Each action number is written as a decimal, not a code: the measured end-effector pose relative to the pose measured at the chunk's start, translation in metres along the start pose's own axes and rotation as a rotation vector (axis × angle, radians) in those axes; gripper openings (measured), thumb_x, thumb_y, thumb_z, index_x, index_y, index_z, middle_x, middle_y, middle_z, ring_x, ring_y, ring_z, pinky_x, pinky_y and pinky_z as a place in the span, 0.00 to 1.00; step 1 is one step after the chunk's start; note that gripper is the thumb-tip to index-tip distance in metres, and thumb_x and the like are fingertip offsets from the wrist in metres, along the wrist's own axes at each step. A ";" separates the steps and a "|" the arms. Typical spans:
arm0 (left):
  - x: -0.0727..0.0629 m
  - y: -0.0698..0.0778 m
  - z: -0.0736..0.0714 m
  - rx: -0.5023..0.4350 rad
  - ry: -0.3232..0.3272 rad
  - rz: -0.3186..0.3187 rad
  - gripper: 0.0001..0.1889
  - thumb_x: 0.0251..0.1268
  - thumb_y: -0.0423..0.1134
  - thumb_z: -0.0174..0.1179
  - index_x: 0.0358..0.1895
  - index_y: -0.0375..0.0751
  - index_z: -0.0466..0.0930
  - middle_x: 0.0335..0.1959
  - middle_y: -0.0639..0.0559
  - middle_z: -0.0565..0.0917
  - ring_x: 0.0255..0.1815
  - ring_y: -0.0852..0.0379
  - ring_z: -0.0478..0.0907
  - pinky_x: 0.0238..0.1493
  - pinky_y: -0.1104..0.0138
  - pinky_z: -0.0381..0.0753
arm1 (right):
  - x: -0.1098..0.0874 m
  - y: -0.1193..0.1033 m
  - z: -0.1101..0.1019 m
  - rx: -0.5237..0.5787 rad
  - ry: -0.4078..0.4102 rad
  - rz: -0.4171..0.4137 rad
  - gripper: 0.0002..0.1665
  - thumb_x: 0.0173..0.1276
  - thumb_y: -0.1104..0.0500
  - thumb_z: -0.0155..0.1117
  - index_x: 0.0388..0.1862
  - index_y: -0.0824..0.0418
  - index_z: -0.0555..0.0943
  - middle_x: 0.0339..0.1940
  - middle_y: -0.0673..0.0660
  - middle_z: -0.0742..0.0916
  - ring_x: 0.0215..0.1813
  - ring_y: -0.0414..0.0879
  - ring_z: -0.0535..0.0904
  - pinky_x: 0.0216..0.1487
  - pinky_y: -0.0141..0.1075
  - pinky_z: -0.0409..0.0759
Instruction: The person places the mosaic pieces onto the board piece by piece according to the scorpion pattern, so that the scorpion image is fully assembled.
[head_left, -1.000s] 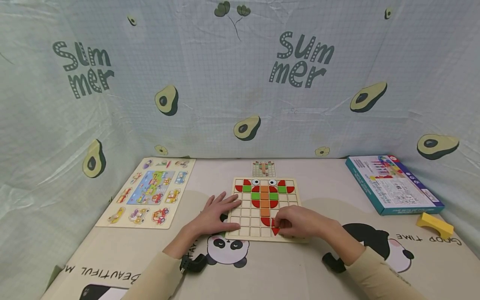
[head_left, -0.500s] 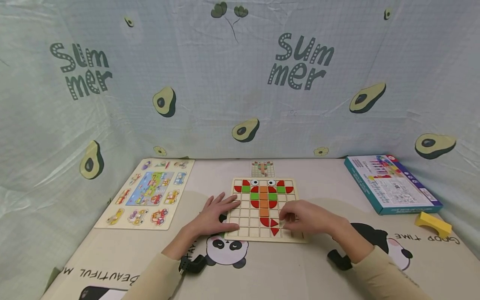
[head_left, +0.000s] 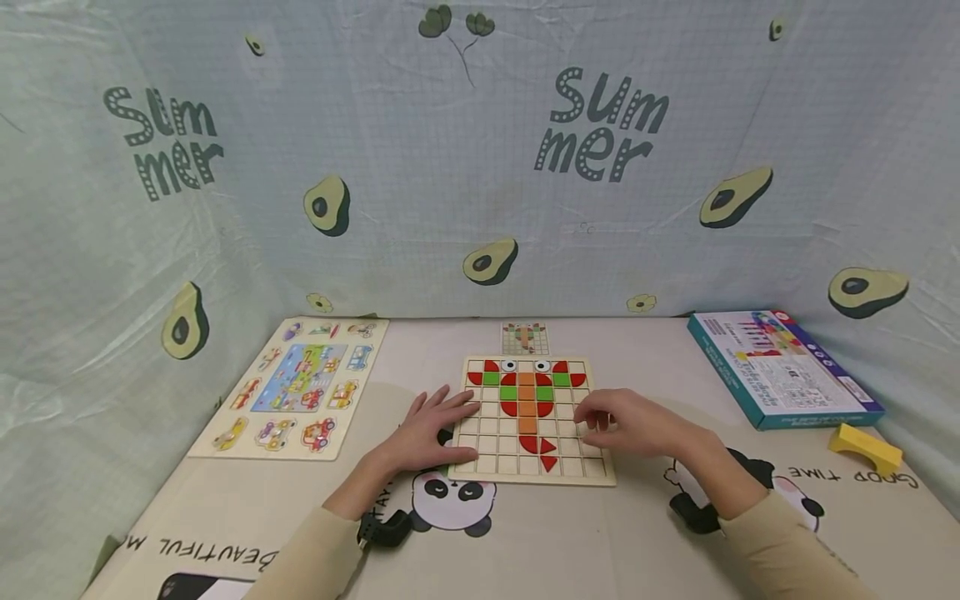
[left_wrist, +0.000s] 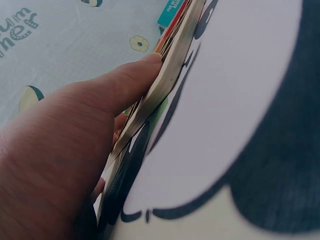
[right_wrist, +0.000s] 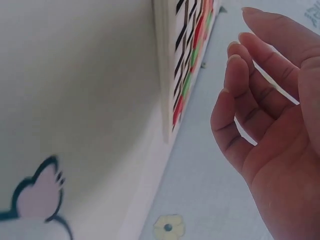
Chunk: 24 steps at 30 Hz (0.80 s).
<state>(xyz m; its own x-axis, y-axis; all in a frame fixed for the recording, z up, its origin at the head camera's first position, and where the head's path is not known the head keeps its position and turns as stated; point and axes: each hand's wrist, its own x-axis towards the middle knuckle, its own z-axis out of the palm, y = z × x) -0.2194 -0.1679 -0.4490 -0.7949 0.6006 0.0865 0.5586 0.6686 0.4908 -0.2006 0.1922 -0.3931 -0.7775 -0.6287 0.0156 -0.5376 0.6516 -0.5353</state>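
Note:
A wooden grid board lies in the middle of the table, bearing red, green and orange pieces and two round eye pieces in a creature shape. Two red triangle pieces sit at its lower part, beside a red rounded piece. My left hand rests with spread fingers on the board's left edge; in the left wrist view its thumb lies along that edge. Over the board's right edge hovers my right hand, fingers loosely bent, with nothing between them in the right wrist view.
A small pattern card lies behind the board. A wooden vehicle puzzle is at the left. A flat teal box and a yellow arch block are at the right. A hanging printed sheet closes off the back.
My right hand has drawn back to the right from the red triangle pieces, uncovering both of them on the board. The left hand has stayed in place.

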 end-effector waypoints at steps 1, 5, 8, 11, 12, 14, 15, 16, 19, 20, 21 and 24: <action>0.000 0.000 0.000 0.001 0.000 0.000 0.40 0.63 0.60 0.66 0.75 0.47 0.69 0.78 0.48 0.63 0.81 0.38 0.44 0.75 0.39 0.36 | -0.001 0.002 -0.001 0.008 0.002 -0.004 0.11 0.68 0.60 0.71 0.48 0.58 0.83 0.35 0.43 0.80 0.39 0.41 0.75 0.39 0.33 0.78; -0.002 0.000 -0.002 0.002 -0.001 0.001 0.40 0.63 0.59 0.66 0.75 0.46 0.70 0.78 0.48 0.63 0.81 0.38 0.44 0.75 0.39 0.36 | -0.004 0.009 -0.002 0.024 0.021 0.001 0.12 0.68 0.59 0.71 0.48 0.59 0.83 0.34 0.44 0.79 0.38 0.41 0.75 0.38 0.33 0.78; -0.002 0.000 -0.003 -0.002 -0.004 0.001 0.39 0.63 0.59 0.66 0.75 0.46 0.70 0.78 0.47 0.63 0.81 0.37 0.44 0.75 0.39 0.35 | -0.007 0.014 -0.002 0.027 0.038 0.008 0.12 0.68 0.59 0.71 0.49 0.60 0.83 0.34 0.44 0.79 0.38 0.41 0.74 0.38 0.32 0.77; -0.003 -0.001 -0.004 -0.009 -0.005 0.005 0.39 0.63 0.59 0.66 0.75 0.46 0.69 0.78 0.47 0.62 0.81 0.37 0.44 0.75 0.39 0.35 | -0.011 0.019 -0.004 0.032 0.053 0.020 0.14 0.68 0.59 0.71 0.50 0.60 0.83 0.34 0.44 0.79 0.38 0.41 0.75 0.38 0.32 0.78; -0.003 -0.001 -0.004 -0.012 -0.005 0.008 0.39 0.63 0.59 0.67 0.75 0.46 0.69 0.78 0.47 0.62 0.81 0.37 0.44 0.75 0.39 0.35 | -0.012 0.021 -0.005 0.033 0.057 0.024 0.14 0.68 0.58 0.71 0.50 0.60 0.83 0.34 0.45 0.80 0.38 0.41 0.75 0.38 0.32 0.78; -0.003 -0.002 -0.003 -0.020 -0.004 0.014 0.39 0.63 0.58 0.67 0.75 0.46 0.69 0.78 0.47 0.62 0.81 0.37 0.44 0.75 0.39 0.36 | -0.015 0.024 -0.007 0.036 0.064 0.035 0.15 0.68 0.58 0.71 0.51 0.60 0.83 0.34 0.45 0.80 0.38 0.41 0.75 0.38 0.32 0.78; -0.003 -0.002 -0.003 -0.022 -0.003 0.017 0.40 0.63 0.58 0.67 0.75 0.45 0.69 0.78 0.46 0.63 0.81 0.37 0.44 0.75 0.39 0.36 | -0.017 0.025 -0.008 0.034 0.068 0.039 0.15 0.68 0.58 0.72 0.51 0.60 0.83 0.34 0.45 0.79 0.38 0.42 0.75 0.38 0.32 0.78; -0.003 -0.002 -0.002 -0.025 -0.003 0.018 0.40 0.63 0.58 0.67 0.75 0.45 0.69 0.78 0.46 0.63 0.81 0.37 0.44 0.75 0.39 0.36 | -0.019 0.026 -0.009 0.034 0.072 0.041 0.15 0.68 0.58 0.71 0.51 0.61 0.82 0.33 0.45 0.79 0.38 0.42 0.75 0.38 0.33 0.78; -0.004 -0.002 -0.002 -0.030 -0.002 0.022 0.39 0.63 0.58 0.67 0.75 0.45 0.69 0.78 0.46 0.63 0.80 0.36 0.45 0.75 0.39 0.37 | -0.023 0.029 -0.011 0.036 0.089 0.049 0.16 0.68 0.58 0.71 0.52 0.62 0.82 0.34 0.45 0.79 0.38 0.42 0.75 0.39 0.33 0.79; -0.004 -0.002 -0.002 -0.030 -0.001 0.022 0.39 0.63 0.58 0.67 0.75 0.45 0.69 0.78 0.46 0.63 0.80 0.36 0.45 0.75 0.39 0.37 | -0.024 0.030 -0.011 0.035 0.098 0.053 0.16 0.68 0.58 0.71 0.51 0.62 0.82 0.34 0.45 0.79 0.38 0.42 0.75 0.39 0.33 0.79; -0.004 -0.003 -0.002 -0.030 -0.002 0.022 0.39 0.64 0.58 0.67 0.75 0.45 0.69 0.78 0.46 0.63 0.80 0.36 0.45 0.75 0.39 0.37 | -0.025 0.031 -0.012 0.035 0.107 0.058 0.15 0.68 0.59 0.71 0.51 0.62 0.82 0.34 0.45 0.79 0.38 0.42 0.75 0.39 0.33 0.79; -0.004 -0.003 -0.003 -0.025 -0.008 0.020 0.39 0.64 0.58 0.66 0.75 0.44 0.69 0.78 0.46 0.64 0.80 0.36 0.46 0.75 0.39 0.38 | -0.028 0.036 -0.012 0.033 0.133 0.064 0.15 0.68 0.60 0.71 0.51 0.63 0.82 0.33 0.46 0.79 0.37 0.43 0.75 0.38 0.33 0.78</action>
